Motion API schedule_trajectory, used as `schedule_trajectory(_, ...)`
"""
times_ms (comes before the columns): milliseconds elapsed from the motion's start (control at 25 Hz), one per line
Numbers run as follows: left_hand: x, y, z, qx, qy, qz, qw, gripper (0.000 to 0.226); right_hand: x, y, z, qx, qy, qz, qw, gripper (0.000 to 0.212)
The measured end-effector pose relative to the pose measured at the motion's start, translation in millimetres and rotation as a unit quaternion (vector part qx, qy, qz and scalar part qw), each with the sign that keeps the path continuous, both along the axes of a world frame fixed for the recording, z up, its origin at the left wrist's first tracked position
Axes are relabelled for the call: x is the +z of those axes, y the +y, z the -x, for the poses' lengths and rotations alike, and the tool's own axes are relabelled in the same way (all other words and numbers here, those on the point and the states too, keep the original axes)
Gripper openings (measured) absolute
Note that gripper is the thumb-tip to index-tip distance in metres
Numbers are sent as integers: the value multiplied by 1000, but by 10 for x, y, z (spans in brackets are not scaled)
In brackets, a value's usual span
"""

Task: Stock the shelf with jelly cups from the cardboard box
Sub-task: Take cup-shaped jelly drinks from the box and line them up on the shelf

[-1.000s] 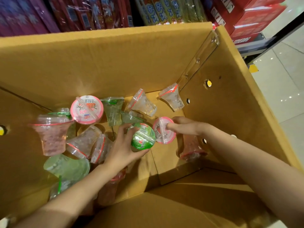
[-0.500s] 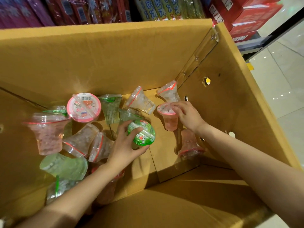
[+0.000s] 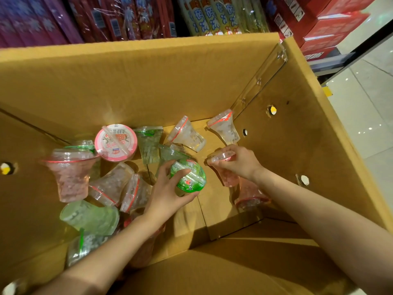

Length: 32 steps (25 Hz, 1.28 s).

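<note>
Head view is showing both hands inside the box [image 3: 319, 128], left hand [image 3: 168, 192] gripping a green cup [image 3: 189, 177], right hand [image 3: 238, 161] pinching a pink cup [image 3: 226, 174] by its rim, possibly slipping.

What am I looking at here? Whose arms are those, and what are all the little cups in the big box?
A person wears a camera on their head, so you see what they see, looking down. Those are their own two arms reaching into a cardboard box. At its bottom lie many jelly cups, most tipped over: pink, green and clear ones. The left hand grips a green cup round its lid. The right hand holds a pink cup by its rim. One pink-lidded cup faces up at you. Behind the box are shelves with packed goods.
</note>
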State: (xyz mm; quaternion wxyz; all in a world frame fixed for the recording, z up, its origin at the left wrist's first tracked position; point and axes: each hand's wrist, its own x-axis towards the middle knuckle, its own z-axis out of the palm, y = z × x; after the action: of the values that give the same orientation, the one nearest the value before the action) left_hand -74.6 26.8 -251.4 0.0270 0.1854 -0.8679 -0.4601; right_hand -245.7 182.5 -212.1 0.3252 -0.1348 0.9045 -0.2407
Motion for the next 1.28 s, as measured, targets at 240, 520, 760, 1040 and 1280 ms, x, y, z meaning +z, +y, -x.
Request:
schedule_trajectory(240,231,11,130,35,29,2,999,52,271,-46,94,-4,4,81,997,47)
schedule_trajectory(520,957,-174,348,98,91,-8,991,51,916,-46,55,-48,99,223,969,41)
schedule_trajectory(760,2028,-281,467,132,149,-12,980,48,1912,-117,-12,-88,219,299,924,41)
schedule_trajectory(1040,3877,-207,482,133,237,-21,962,55,3656,-122,-67,-101,232,335,908,40)
schedule_trajectory(1280,5783,-318,566,140,272,-37,951,48,5576,-186,-107,-146,246,374,882,44)
